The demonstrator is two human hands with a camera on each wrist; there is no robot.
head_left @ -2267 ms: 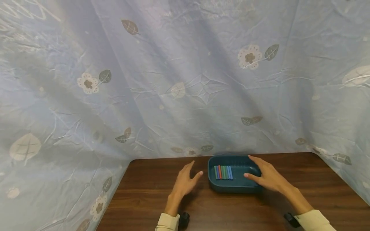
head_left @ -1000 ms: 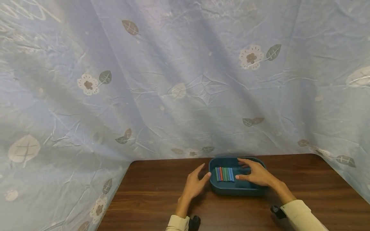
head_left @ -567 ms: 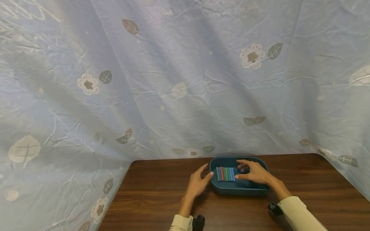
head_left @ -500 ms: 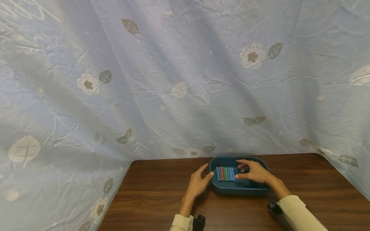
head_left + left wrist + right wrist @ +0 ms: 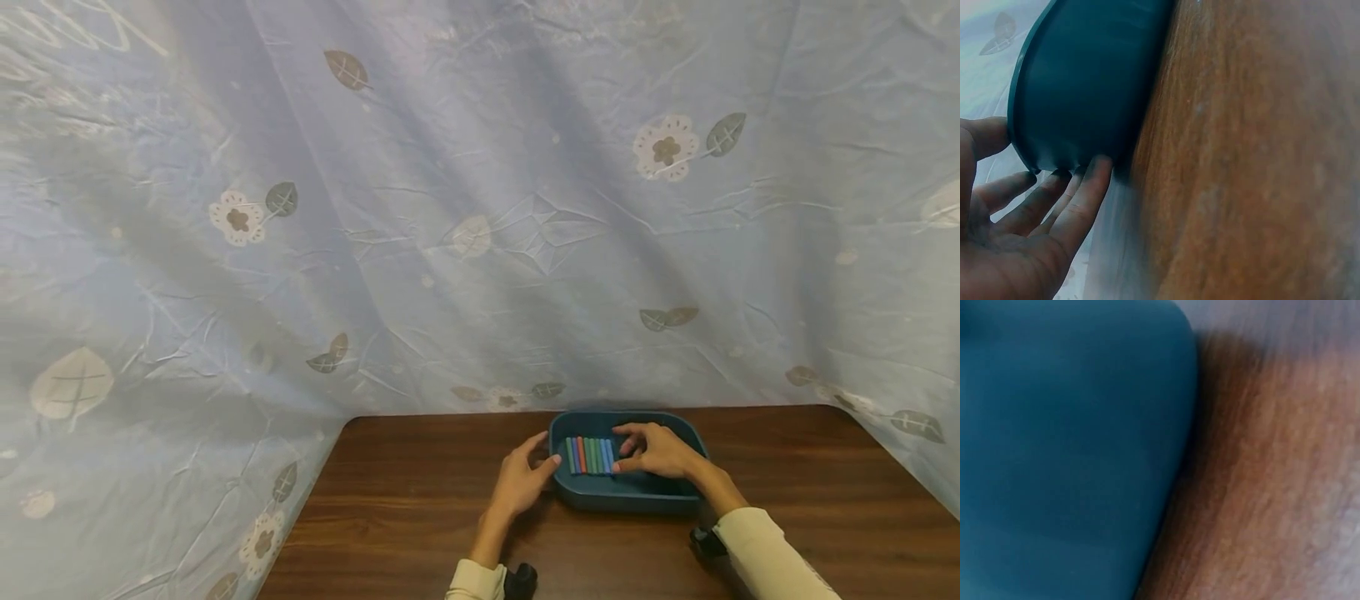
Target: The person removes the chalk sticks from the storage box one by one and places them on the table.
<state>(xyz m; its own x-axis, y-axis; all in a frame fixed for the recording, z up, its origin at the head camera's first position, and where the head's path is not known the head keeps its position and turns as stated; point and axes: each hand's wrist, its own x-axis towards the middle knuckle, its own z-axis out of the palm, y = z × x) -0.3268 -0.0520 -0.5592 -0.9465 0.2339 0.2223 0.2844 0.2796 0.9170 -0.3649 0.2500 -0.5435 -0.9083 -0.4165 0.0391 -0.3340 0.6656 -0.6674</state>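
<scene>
In the head view, the tray [image 5: 637, 500] stands near the table's [image 5: 390, 500] far edge, and the row of sticks [image 5: 590, 457] lies side by side inside its left half. The right hand [image 5: 663, 454] reaches in over the tray's right half, thumb and forefinger apart, the thumb tip touching or just beside the near end of the rightmost stick; I cannot tell which. The left hand [image 5: 517, 485] is at the tray's left end, thumb and forefinger spread. To work neatly here, I would keep the tray steady and approach the outermost stick lightly at its ends, so its neighbours don't roll. In the left wrist view, the left fingers are nearly straight, tips against the tray's end wall, bracing it rather than clamping. The right wrist view shows only tray and table, no fingers, so it settles nothing about contact.
</scene>
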